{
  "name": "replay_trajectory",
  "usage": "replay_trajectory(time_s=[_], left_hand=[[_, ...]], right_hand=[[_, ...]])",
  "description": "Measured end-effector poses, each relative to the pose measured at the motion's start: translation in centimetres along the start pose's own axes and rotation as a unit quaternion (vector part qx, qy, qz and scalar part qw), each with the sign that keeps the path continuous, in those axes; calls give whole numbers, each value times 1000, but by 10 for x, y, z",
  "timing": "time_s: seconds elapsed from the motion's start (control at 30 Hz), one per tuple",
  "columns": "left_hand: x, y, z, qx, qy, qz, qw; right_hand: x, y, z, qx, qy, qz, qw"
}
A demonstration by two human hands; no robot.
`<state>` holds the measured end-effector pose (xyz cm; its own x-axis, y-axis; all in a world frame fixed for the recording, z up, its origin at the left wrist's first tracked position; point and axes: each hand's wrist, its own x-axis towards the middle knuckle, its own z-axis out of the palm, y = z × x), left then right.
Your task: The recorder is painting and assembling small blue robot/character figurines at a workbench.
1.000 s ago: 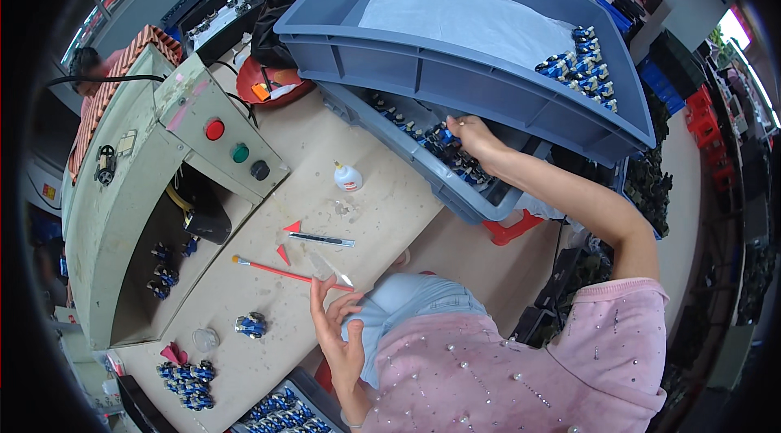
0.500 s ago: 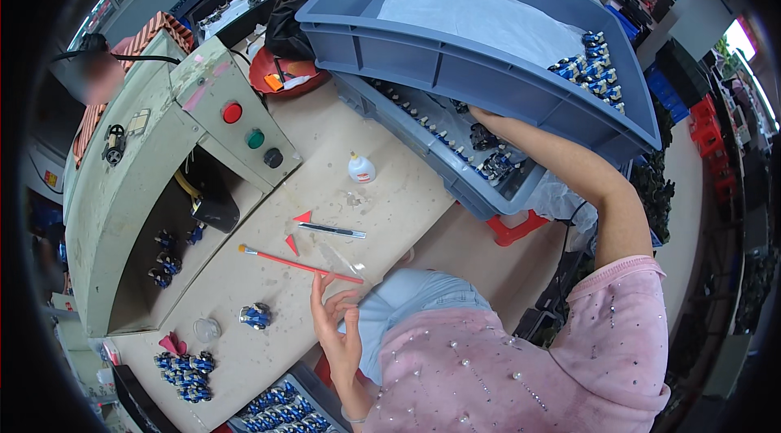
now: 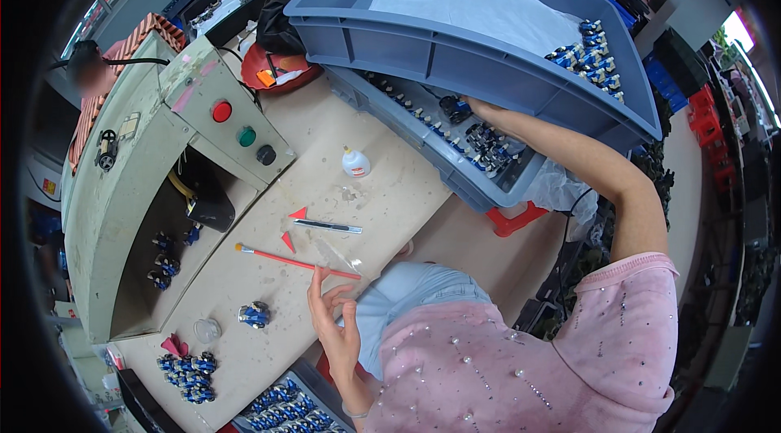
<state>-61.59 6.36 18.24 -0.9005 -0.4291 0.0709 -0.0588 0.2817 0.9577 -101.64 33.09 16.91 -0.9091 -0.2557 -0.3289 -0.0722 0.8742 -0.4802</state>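
Note:
My right hand [image 3: 478,108] reaches under the overhanging upper blue-grey bin [image 3: 382,47] into the lower bin [image 3: 423,144]. Its fingers are closed around a small dark wheeled toy part [image 3: 455,110]; the fingertips are partly hidden. Below it in the lower bin lie several small blue-and-white figures [image 3: 490,147], with more in a row along the near wall. My left hand [image 3: 335,323] hovers by the table's near edge, palm turned up and fingers apart, holding nothing. Just beyond its fingertips lies a red-handled brush [image 3: 293,260].
On the table [image 3: 390,189] are a white bottle [image 3: 355,163], a craft knife [image 3: 328,226], a clear cup [image 3: 207,330] and a blue figure [image 3: 254,315]. A cluster of figures [image 3: 189,376] sits near left. A green machine [image 3: 134,189] stands left; a figure-filled tray [image 3: 305,380] is below.
My right hand has shifted slightly left within the lower bin, and the dark part now shows more plainly at its fingers. My left hand keeps its pose. The whole view has shifted slightly.

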Motion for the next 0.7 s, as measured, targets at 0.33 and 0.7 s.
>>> replay_trajectory(time_s=[0.33,0.7], left_hand=[[-4,0,-9,21,36,-5,999],[-32,-35,-91,194,403,-34,894]], right_hand=[[31,16,18,-72,-42,-34,996],[-38,13,-18,-39,-76,-129,988]])
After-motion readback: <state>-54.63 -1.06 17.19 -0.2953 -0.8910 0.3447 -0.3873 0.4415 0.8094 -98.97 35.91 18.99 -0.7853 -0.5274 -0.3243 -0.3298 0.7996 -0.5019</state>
